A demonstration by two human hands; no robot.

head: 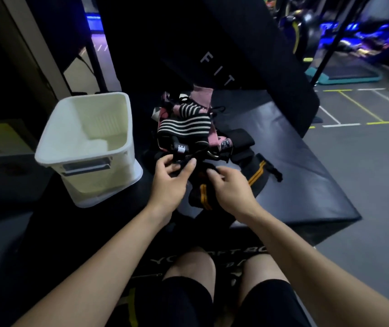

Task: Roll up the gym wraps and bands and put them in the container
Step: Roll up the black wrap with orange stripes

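**Black wrap between both hands, bin waiting to the left**

Black fabric with an orange stripe, a wrap [202, 194], lies on the near edge of the dark pad [306, 185], and both hands are on it. The left hand [168, 182] curls its fingers toward the thumb and seems to pinch a black strap end at the wrap's far side; the light is dim, so which strip it holds is hard to tell. The right hand [232, 190] sits just right of the left one, fingers bent and close together, their tips pressing into the black cloth at the wrap's top. A second stretch of black with orange stripes [257, 172] runs off to the right of the right hand, ending in a dark loop; it may belong to the same wrap.

Just beyond the hands the pile [188, 128] of wraps and bands rests on the pad: a black-and-white striped band [184, 125] on top, pink patterned cloth [214, 135] under and behind it, and a wide black strap [240, 138] to its right. Everything in the pile lies loose.

Left of the pile, close but apart from it, stands the white bin [85, 147], upright, its handle slot facing the person. Something pale lies at its bottom; I cannot tell what.

Behind the pile a black cushion [236, 43] with white letters leans upright. Bare knees and black shorts [184, 303] show at the near side of the pad.
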